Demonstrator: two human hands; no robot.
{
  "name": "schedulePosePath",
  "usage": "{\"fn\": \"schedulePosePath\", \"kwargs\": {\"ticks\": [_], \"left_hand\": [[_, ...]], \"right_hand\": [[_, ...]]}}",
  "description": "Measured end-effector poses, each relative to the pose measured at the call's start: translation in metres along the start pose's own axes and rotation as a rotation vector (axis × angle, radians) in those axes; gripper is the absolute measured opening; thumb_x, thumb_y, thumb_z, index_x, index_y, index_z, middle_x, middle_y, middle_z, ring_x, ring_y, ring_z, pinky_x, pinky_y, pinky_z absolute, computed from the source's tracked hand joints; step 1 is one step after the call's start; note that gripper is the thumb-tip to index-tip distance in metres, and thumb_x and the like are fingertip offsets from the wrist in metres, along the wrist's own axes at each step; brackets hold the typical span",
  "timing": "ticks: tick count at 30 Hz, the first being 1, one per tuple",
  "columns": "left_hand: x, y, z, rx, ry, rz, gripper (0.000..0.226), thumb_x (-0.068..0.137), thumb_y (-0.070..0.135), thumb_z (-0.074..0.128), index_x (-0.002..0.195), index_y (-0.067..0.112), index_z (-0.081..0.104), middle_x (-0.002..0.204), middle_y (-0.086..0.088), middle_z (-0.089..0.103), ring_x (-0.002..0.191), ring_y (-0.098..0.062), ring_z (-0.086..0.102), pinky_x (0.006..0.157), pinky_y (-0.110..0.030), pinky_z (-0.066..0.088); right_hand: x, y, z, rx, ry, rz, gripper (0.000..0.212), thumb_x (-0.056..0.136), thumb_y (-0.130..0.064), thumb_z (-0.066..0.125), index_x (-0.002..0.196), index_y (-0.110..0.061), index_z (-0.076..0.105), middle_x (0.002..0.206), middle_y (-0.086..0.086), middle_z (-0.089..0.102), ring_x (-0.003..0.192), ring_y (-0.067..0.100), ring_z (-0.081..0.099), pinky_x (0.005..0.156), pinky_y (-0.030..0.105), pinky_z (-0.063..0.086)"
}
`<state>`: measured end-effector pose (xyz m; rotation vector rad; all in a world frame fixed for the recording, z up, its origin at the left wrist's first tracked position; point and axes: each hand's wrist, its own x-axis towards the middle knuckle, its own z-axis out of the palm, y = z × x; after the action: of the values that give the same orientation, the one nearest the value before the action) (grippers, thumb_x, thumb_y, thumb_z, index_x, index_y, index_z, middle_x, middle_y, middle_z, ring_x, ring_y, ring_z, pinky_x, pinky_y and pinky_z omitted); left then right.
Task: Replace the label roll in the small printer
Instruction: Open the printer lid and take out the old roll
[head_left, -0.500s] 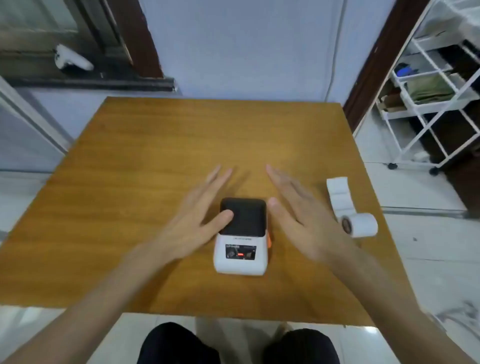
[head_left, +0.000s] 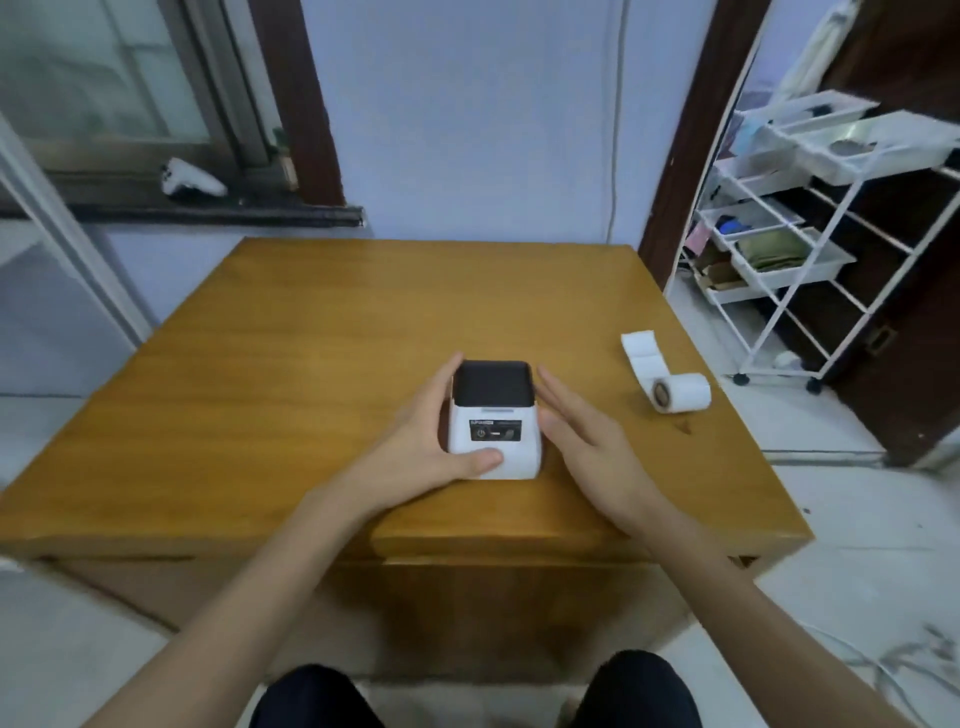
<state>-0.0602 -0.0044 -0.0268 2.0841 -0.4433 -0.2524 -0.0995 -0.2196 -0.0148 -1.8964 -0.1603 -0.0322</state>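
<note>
A small white printer (head_left: 496, 415) with a black lid stands shut near the middle of the wooden table (head_left: 311, 332). My left hand (head_left: 423, 447) wraps its left side, thumb on the front lower edge and fingers along the lid's side. My right hand (head_left: 582, 441) lies flat with fingers apart against the printer's right side. A white label roll (head_left: 680, 393) lies on its side at the table's right, with a strip of labels unrolled away from me.
A white wire rack (head_left: 810, 244) with trays stands on the floor right of the table. A window sill (head_left: 218, 213) with a white controller runs at the back left. My knees show below the table's near edge.
My left hand has closed onto the printer's left side and my right hand has come in against its right side. The camera view has shifted back and lower.
</note>
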Motion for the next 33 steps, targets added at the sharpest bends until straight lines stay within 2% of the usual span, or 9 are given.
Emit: {"fn": "schedulePosePath", "kwargs": {"ticks": [2,4,7,10,15,19,24,29,33], "left_hand": [[-0.006,0.002,0.003,-0.048,-0.001,-0.003,0.122,0.066,0.058,0.083,0.158,0.044,0.005,0.140,0.039,0.032,0.131,0.019,0.036,0.122,-0.031,0.028],[-0.011,0.003,0.005,-0.047,0.013,-0.015,0.121,0.064,0.061,0.082,0.157,0.046,0.006,0.140,0.037,0.033,0.131,0.016,0.037,0.121,-0.031,0.029],[-0.011,0.004,0.005,-0.022,0.038,-0.020,0.118,0.061,0.067,0.080,0.155,0.051,0.010,0.147,0.027,0.038,0.139,0.004,0.038,0.122,-0.039,0.031],[-0.011,0.004,0.003,-0.009,0.053,-0.019,0.112,0.060,0.068,0.081,0.148,0.064,0.011,0.142,0.037,0.037,0.140,0.003,0.039,0.121,-0.041,0.033],[-0.008,0.005,0.002,0.014,0.058,-0.026,0.103,0.059,0.068,0.081,0.128,0.082,0.005,0.133,0.054,0.026,0.141,0.006,0.037,0.121,-0.040,0.032],[-0.006,0.003,0.002,0.036,0.058,-0.029,0.104,0.058,0.070,0.080,0.126,0.085,0.003,0.132,0.052,0.027,0.142,0.003,0.037,0.121,-0.041,0.031],[-0.006,0.003,0.001,0.064,0.060,-0.042,0.105,0.057,0.070,0.080,0.125,0.085,0.002,0.133,0.051,0.028,0.141,0.003,0.037,0.121,-0.043,0.032],[-0.006,0.004,0.001,0.064,0.070,-0.036,0.107,0.057,0.070,0.081,0.126,0.085,0.001,0.145,0.036,0.035,0.143,0.002,0.036,0.122,-0.046,0.030],[-0.006,0.004,0.001,0.061,0.063,-0.033,0.108,0.056,0.072,0.081,0.126,0.085,0.000,0.144,0.040,0.033,0.143,0.001,0.037,0.122,-0.047,0.031]], "right_hand": [[-0.006,-0.001,0.001,0.021,0.024,0.002,0.043,0.101,-0.019,0.049,0.137,-0.041,0.043,0.129,-0.031,0.051,0.112,-0.026,0.048,0.085,-0.004,0.036],[-0.012,-0.003,0.002,0.001,0.029,0.004,0.045,0.100,-0.019,0.051,0.143,-0.030,0.043,0.119,-0.034,0.054,0.104,-0.026,0.054,0.082,0.000,0.042],[-0.017,-0.004,0.004,-0.067,0.013,-0.021,0.048,0.098,-0.022,0.053,0.139,-0.043,0.041,0.112,-0.038,0.061,0.107,-0.012,0.060,0.089,0.013,0.050],[-0.014,-0.003,0.006,-0.062,0.010,-0.029,0.051,0.097,-0.024,0.056,0.135,-0.051,0.036,0.117,-0.047,0.054,0.114,-0.014,0.055,0.092,0.009,0.047],[-0.004,0.014,-0.004,0.028,0.057,0.028,0.056,0.098,-0.017,0.054,0.149,-0.033,0.037,0.142,-0.013,0.054,0.114,-0.003,0.061,0.087,0.010,0.048],[0.002,0.020,-0.009,0.019,0.004,0.054,0.067,0.093,0.001,0.052,0.148,-0.035,0.038,0.142,-0.012,0.055,0.111,-0.004,0.063,0.086,0.013,0.049],[0.004,0.020,-0.011,0.044,-0.006,0.047,0.060,0.096,-0.007,0.054,0.148,-0.033,0.037,0.142,-0.012,0.054,0.111,-0.004,0.062,0.086,0.012,0.049],[0.005,0.017,-0.013,0.054,-0.033,0.051,0.063,0.096,-0.012,0.057,0.150,-0.034,0.032,0.142,-0.013,0.053,0.110,-0.005,0.063,0.083,0.010,0.050],[0.009,0.017,-0.022,0.050,-0.119,0.054,0.073,0.095,-0.012,0.059,0.152,-0.038,0.022,0.151,-0.014,0.042,0.117,0.003,0.062,0.101,0.027,0.049]]}}
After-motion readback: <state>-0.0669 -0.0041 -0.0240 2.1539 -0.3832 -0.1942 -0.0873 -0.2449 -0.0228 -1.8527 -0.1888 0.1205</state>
